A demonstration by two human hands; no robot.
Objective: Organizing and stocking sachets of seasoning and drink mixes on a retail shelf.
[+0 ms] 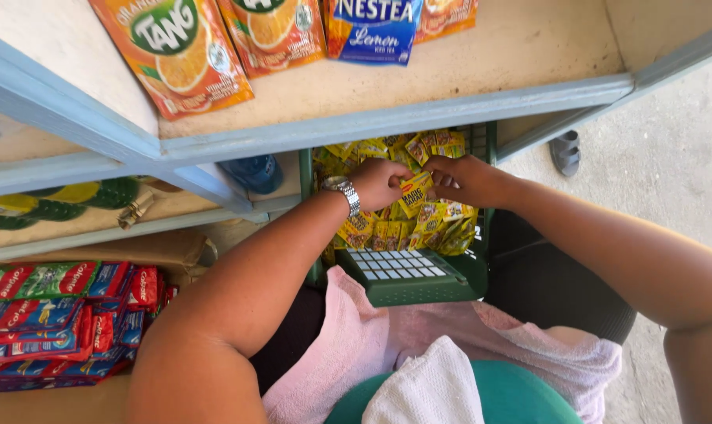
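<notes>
A green plastic crate (419, 286) sits under the shelf edge, filled with several small yellow seasoning sachets (442, 228). Both of my hands reach into it. My left hand (379, 182), with a silver wristwatch (344, 192), pinches one side of a yellow sachet (413, 192). My right hand (458, 177) grips the same sachet's other side. The sachet is held just above the pile.
A pale shelf with a blue edge (387, 118) carries orange drink-mix packets (179, 51) and a blue iced-tea packet (376, 30). Red and blue toothpaste boxes (54, 326) are stacked low left. A pink towel (356, 345) lies on my lap. A sandal (565, 151) rests on the concrete floor.
</notes>
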